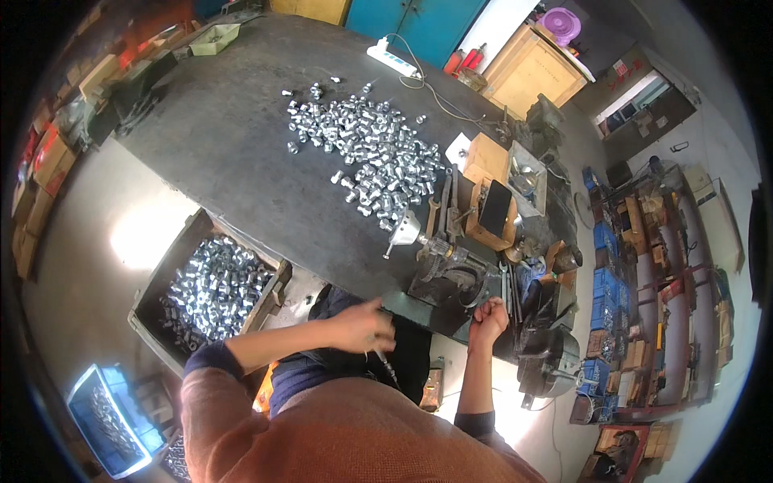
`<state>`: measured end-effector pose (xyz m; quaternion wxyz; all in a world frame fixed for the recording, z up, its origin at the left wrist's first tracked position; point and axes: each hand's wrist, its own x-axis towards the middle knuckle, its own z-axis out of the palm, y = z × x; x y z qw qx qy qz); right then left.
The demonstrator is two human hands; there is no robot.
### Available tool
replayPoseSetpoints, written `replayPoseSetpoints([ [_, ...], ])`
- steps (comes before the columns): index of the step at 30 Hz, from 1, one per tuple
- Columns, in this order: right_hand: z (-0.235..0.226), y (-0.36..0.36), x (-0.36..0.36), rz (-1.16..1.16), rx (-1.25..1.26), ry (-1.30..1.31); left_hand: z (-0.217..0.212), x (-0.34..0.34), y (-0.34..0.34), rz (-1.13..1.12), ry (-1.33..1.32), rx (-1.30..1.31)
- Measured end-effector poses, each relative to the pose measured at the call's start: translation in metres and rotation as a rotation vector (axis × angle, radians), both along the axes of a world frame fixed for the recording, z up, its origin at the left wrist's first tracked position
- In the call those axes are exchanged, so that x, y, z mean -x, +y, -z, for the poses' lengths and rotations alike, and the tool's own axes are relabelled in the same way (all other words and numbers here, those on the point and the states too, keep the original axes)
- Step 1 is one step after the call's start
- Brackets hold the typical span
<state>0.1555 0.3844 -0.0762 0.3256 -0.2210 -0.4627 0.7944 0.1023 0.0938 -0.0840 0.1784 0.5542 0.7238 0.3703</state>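
Note:
My left hand [362, 327] is in front of my body, just off the near edge of the dark workbench [217, 121]. Motion smears its fingers, so their state is unclear. My right hand [489, 321] is closed at the bench edge, beside a clamped metal fixture [451, 274]; whatever lies inside the fingers is hidden. A silver metal head [406, 229] juts from the fixture's left side. Beyond it spreads a heap of shiny metal fittings [378, 149]. A wooden crate [278, 286] to my left holds many similar fittings.
Wrenches [448, 201], a wooden box with a dark phone [494, 207] on it and a metal tray [527, 179] stand right of the heap. A power strip [392, 58] lies at the back. A blue bin [117, 423] sits lower left; shelves [668, 274] line the right.

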Motion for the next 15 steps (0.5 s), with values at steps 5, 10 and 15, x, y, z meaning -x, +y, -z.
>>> replayPoseSetpoints([
  [5, 0.001, 0.002, 0.001, 0.019, 0.029, -0.041, -0.029, 0.036, -0.023, -0.201, -0.13, -0.235],
  [10, 0.008, 0.009, -0.001, -0.03, 0.009, -0.002, -0.017, 0.125, -0.001, -0.659, 0.206, -0.068],
  [15, 0.008, 0.006, 0.001, -0.032, 0.042, -0.007, 0.005, 0.146, 0.021, -0.61, 0.416, 0.135],
])
